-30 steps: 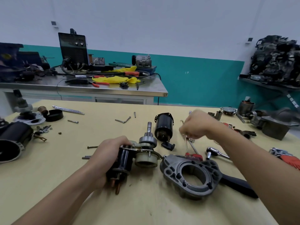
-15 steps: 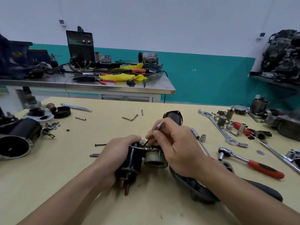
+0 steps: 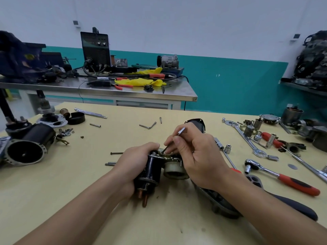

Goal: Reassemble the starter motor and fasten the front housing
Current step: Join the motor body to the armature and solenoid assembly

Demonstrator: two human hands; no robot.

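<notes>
Tightening the starter motor point(image 3: 153, 167) — front housing point(image 3: 218, 200) not yet on.
Left grip point(image 3: 134, 161) wraps it near the counter's point(image 3: 88, 183) front edge; right grip point(image 3: 200, 156) pinches a thin tool point(image 3: 166, 148), tip at its top — next probably needs steady turning.

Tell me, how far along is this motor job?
Roughly midway. Done: the solenoid assembly looks joined. In hand: the left hand grips it while the right hand holds a thin rod to its top. Left: the front housing lies apart, long bolts loose.

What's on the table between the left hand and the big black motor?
In the head view, two long bolts lie beside the left hand; otherwise bare table.
</notes>
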